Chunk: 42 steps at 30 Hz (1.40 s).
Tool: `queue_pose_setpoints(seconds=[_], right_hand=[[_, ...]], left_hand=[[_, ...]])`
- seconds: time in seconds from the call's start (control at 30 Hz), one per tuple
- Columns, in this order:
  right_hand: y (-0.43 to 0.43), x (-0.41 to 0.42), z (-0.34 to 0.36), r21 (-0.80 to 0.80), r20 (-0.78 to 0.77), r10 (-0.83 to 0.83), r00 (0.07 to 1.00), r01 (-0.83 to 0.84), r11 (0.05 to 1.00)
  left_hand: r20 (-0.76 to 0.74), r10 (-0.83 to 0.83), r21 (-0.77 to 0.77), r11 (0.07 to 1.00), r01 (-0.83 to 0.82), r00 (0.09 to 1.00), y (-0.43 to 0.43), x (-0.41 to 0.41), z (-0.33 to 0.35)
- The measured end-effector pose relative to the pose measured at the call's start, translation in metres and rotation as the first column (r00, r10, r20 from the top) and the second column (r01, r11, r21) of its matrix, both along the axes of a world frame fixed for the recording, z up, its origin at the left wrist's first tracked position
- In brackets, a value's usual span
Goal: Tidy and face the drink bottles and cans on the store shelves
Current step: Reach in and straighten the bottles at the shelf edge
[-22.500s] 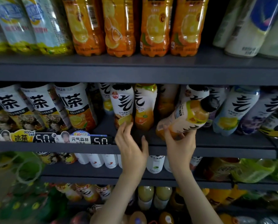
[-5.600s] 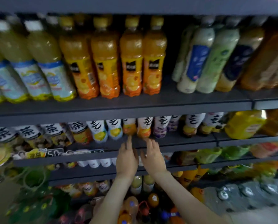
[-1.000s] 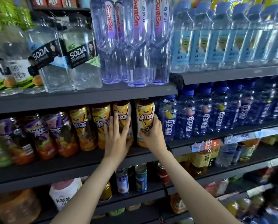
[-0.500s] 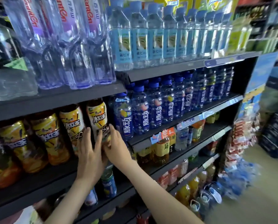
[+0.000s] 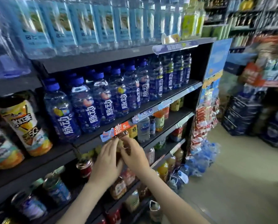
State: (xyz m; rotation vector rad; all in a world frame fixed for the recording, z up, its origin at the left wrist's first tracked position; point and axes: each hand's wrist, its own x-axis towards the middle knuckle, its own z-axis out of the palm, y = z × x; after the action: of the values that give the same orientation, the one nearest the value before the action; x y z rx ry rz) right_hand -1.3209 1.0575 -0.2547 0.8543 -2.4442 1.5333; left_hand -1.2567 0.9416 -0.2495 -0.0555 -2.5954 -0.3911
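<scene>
Both hands dropped a shelf: left hand (image 5: 106,164) and right hand (image 5: 134,155) clasp one brown bottle (image 5: 121,143).

Dark metal shelving unit (image 5: 102,57), tiered, runs left to right and ends at a blue end panel (image 5: 215,62). Right of the panel: pale plain floor (image 5: 232,183), open aisle. Beyond the aisle, stacked dark crates (image 5: 241,117) on the floor, more racks (image 5: 248,18) behind, blurred. Lighting dim, even.
</scene>
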Motion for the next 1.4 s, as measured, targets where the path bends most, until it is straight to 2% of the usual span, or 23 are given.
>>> queue_pose_setpoints(seconds=[0.13, 0.27, 0.43, 0.73, 0.83, 0.97, 1.1, 1.17, 1.23, 1.27, 1.33, 1.4], right_hand=[[0.078, -0.054, -0.023, 0.098, 0.049, -0.032, 0.998, 0.027, 0.995], [0.158, -0.119, -0.044, 0.192, 0.15, -0.129, 0.98, 0.099, 0.976], [0.213, -0.188, -0.067, 0.265, 0.26, -0.221, 0.94, 0.15, 0.952], [0.179, -0.304, -0.099, 0.28, 0.406, -0.173, 0.897, 0.058, 0.958], [0.164, -0.332, -0.102, 0.271, 0.359, -0.111, 0.927, 0.01, 0.963], [0.148, -0.358, -0.103, 0.195, 0.387, -0.061, 0.92, -0.017, 0.981], [0.131, -0.365, -0.128, 0.239, 0.306, -0.085, 0.948, 0.01, 0.971], [0.13, -0.349, -0.13, 0.277, 0.176, -0.047, 0.983, -0.004, 0.961], [0.129, -0.335, -0.131, 0.222, -0.023, 0.101, 0.995, -0.094, 0.97], [0.126, -0.333, -0.13, 0.202, -0.137, 0.16, 0.978, -0.13, 0.971], [0.113, -0.338, -0.129, 0.261, -0.339, 0.24, 0.909, -0.154, 0.953], [0.1, -0.345, -0.129, 0.336, -0.447, 0.249, 0.859, -0.097, 0.937]], left_hand=[[0.088, 0.038, 0.096, 0.994, -0.047, 0.995, 0.066, -0.055, -0.023], [0.251, 0.113, 0.147, 0.977, -0.153, 0.962, 0.128, -0.113, -0.039], [0.383, 0.207, 0.172, 0.942, -0.29, 0.9, 0.161, -0.164, -0.06], [0.461, 0.293, 0.134, 0.91, -0.392, 0.838, 0.163, -0.261, -0.086], [0.467, 0.326, 0.095, 0.906, -0.413, 0.822, 0.163, -0.289, -0.098], [0.477, 0.375, 0.102, 0.875, -0.474, 0.795, 0.167, -0.305, -0.106], [0.448, 0.434, 0.157, 0.822, -0.547, 0.781, 0.166, -0.303, -0.115], [0.44, 0.467, 0.189, 0.787, -0.588, 0.767, 0.168, -0.295, -0.122], [0.44, 0.489, 0.201, 0.764, -0.613, 0.753, 0.171, -0.288, -0.13], [0.43, 0.496, 0.223, 0.751, -0.621, 0.754, 0.172, -0.285, -0.133], [0.396, 0.516, 0.28, 0.72, -0.635, 0.759, 0.172, -0.283, -0.141], [0.343, 0.544, 0.297, 0.711, -0.638, 0.766, 0.171, -0.283, -0.146]])
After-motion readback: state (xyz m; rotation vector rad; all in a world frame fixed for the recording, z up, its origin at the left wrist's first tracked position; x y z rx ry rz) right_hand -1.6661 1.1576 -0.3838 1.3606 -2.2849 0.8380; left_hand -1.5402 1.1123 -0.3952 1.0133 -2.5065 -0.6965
